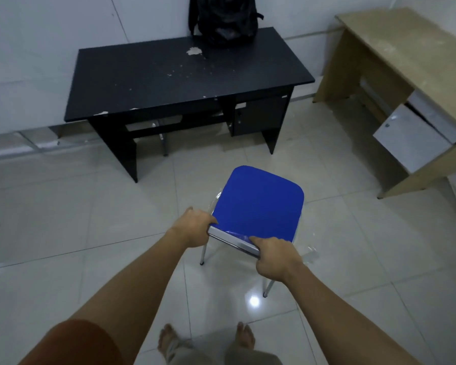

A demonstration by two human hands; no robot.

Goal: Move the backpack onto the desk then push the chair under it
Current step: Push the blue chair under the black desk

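A black backpack (225,19) stands upright at the back of the black desk (148,80), leaning on the white wall. The chair (257,204) has a blue seat and thin metal legs and stands on the tiled floor, a short way in front of the desk's right half. My left hand (194,226) grips the left end of the chair's near top edge. My right hand (275,256) grips the right end of that same edge. Both arms are stretched forward.
A light wooden desk (395,56) with a white cabinet door stands at the right. The black desk has a small cabinet (261,114) on its right side and an open knee space on the left. My bare feet (206,338) are on the glossy tiles.
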